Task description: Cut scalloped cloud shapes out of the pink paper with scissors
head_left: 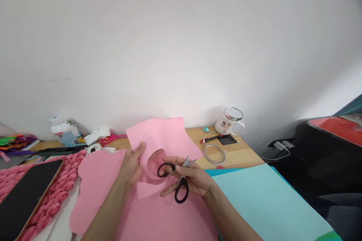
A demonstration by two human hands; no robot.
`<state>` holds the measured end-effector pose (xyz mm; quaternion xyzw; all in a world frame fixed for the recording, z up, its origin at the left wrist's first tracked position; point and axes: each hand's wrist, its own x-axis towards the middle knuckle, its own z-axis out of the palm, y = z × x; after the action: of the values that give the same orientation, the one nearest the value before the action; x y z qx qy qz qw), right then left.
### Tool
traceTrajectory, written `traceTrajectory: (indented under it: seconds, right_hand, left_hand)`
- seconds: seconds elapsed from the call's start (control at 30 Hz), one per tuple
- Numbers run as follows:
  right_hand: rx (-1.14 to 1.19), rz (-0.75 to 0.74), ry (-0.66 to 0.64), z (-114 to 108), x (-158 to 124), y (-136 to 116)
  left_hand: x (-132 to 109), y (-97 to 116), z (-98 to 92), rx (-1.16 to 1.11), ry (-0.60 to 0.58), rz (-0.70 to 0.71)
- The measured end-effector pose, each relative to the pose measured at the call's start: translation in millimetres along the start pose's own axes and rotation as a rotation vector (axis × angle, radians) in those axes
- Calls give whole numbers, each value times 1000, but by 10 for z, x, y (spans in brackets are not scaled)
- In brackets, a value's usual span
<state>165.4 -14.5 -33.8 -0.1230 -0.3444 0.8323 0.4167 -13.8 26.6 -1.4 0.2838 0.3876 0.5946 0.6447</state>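
Pink paper sheet held up off the table, left of the white mug and nearer than it, pinched at its edge by the left hand, thumb in front, fingers shut behind. Black-handled scissors gripped below and left of the mug in the right hand, fingers curled tight about them, blades tipped upward. Seen just in front of the mug, a coiled white cable; nearer still, a light blue sheet.
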Motion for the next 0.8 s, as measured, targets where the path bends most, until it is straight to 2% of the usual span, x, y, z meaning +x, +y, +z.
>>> traceTrajectory:
  seconds: [0.13,0.3,0.4,0.47,0.53,0.67,0.8]
  right_hand:
    - [32,-15,71,12,18,24]
    - [173,-166,369,-111,68,41]
    - [255,-289,508,-250,100,77]
    - [231,-316,577,-295,118,100]
    - [184,-295,579,-289,133,112]
    - [106,-226,499,-215,148,106]
    - [-37,-215,553,-189,151,101]
  left_hand:
    - [21,-8,-36,32,19,17]
    - [27,-22,-32,136,164,-5]
    - [42,-36,-44,195,240,0]
    - [59,-43,-65,220,275,5]
    - [80,-46,-92,233,293,2]
    - [112,-47,-129,235,288,-6]
    - [106,-41,-124,220,275,-4]
